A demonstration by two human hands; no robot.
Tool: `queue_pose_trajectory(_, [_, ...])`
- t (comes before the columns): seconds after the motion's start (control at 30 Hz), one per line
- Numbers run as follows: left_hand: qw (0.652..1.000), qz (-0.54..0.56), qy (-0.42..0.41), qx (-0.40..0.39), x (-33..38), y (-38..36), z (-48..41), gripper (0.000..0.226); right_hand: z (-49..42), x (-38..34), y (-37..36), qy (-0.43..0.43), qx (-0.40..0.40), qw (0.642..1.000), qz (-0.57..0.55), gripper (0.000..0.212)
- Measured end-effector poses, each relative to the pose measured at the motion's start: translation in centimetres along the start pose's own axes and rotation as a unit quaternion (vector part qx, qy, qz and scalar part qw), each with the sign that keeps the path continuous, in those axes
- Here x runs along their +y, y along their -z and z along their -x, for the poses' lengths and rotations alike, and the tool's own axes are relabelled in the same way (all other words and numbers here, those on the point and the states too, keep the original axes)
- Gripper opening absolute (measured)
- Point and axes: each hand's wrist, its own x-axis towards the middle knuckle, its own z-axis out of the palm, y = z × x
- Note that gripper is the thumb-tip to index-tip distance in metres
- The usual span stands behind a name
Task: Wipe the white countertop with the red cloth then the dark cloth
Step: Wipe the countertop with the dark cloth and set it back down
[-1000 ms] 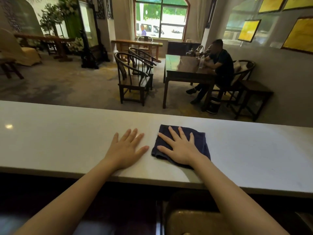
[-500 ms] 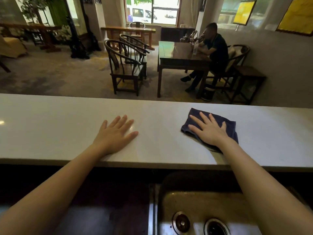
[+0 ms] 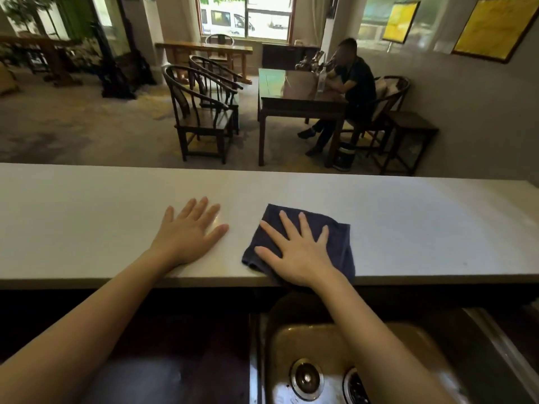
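The white countertop (image 3: 87,217) runs across the view from left to right. A folded dark blue cloth (image 3: 339,243) lies on it at the near edge, right of centre. My right hand (image 3: 297,255) presses flat on this dark cloth with the fingers spread, covering most of it. My left hand (image 3: 189,231) rests palm down on the bare countertop just left of the cloth, fingers apart and holding nothing. No red cloth is in view.
A metal sink (image 3: 306,345) with two drains sits below the counter's near edge, under my right forearm. Beyond the counter are dark wooden chairs (image 3: 201,118) and a table (image 3: 297,94) with a seated person (image 3: 353,83).
My right hand slid the dark cloth to the right, then back left toward my left hand and closer to the near edge. The left hand stayed flat. The view has tilted down.
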Motion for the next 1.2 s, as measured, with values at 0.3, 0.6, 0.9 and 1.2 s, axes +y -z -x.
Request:
queue_pose_trajectory(0.3, [1.000, 0.016, -0.010, -0.016, -0.4, 0.6, 0.3, 0.071, -11.4, -0.9, 1.3, 0.000, -0.032, 0.999, -0.008, 0.064])
queue_pose_trajectory(0.6, [0.999, 0.032, -0.023, -0.013, -4.8, 1.8, 1.7, 0.072, -10.7, -3.2, 0.8, 0.018, -0.038, 0.999, 0.003, 0.062])
queue_pose_trajectory(0.9, [0.999, 0.019, 0.027, 0.025, -11.5, -0.3, 3.3, 0.078, -2.6, -11.2, -2.0, 0.107, -0.026, 0.994, 0.009, 0.065])
queue_pose_trajectory(1.2, [0.998, 0.035, 0.024, 0.037, -11.1, 0.1, 3.7, 0.056, -9.8, -12.9, -1.0, 0.096, -0.068, 0.993, -0.011, 0.058])
